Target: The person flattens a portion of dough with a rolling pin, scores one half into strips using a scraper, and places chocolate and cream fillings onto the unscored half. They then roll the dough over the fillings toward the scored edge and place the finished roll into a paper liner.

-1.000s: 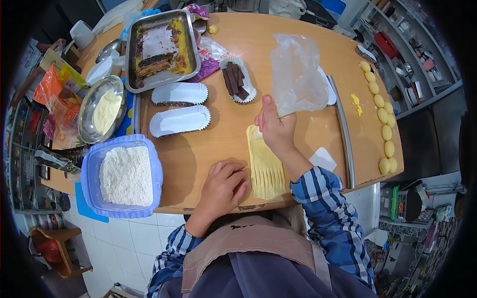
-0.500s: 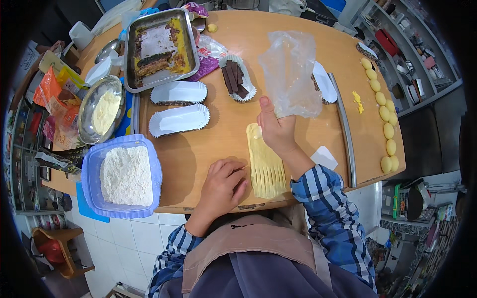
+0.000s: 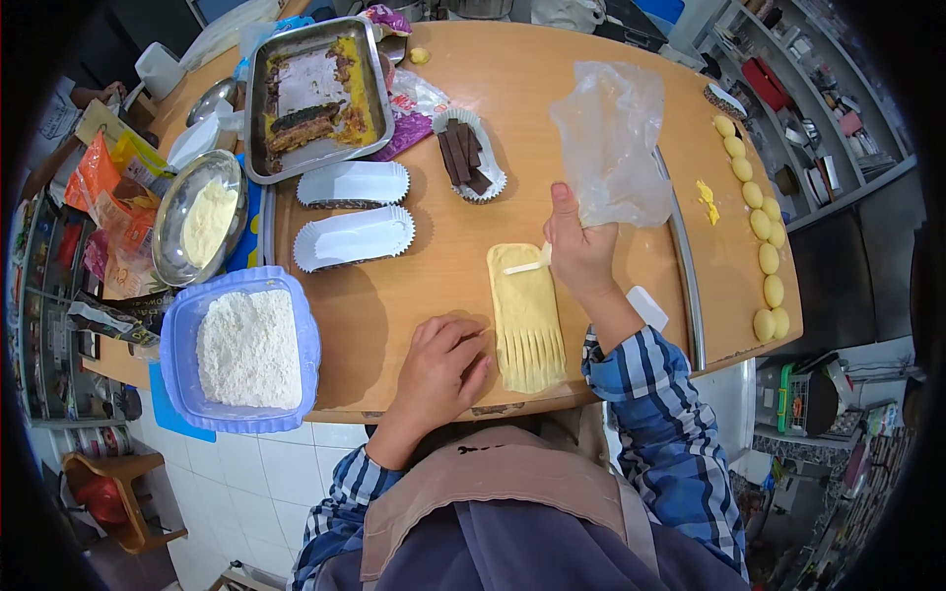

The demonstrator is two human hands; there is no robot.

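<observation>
Head view, looking down: a pale yellow dough strip (image 3: pixel 525 310) lies flat on the wooden table (image 3: pixel 384 295), its six o'clock end cut into narrow slits. Across its twelve o'clock end runs a short white line of filling (image 3: pixel 524 268). From the strip's centre, the right hand (image 3: pixel 586 251) is at one to two o'clock, clenched around a clear plastic bag (image 3: pixel 613 138), its tip over the dough's edge. The left hand (image 3: pixel 443 369) rests at eight o'clock, loosely curled and holding nothing, just beside the dough; whether its fingertips touch it is unclear. Squeezing too hard could make the line lumpy or split the bag. Filling placed near the slits might leak through. A nudge from the left hand could skew the strip. Farther out, a metal rod (image 3: pixel 683 266) lies between two and three o'clock.
</observation>
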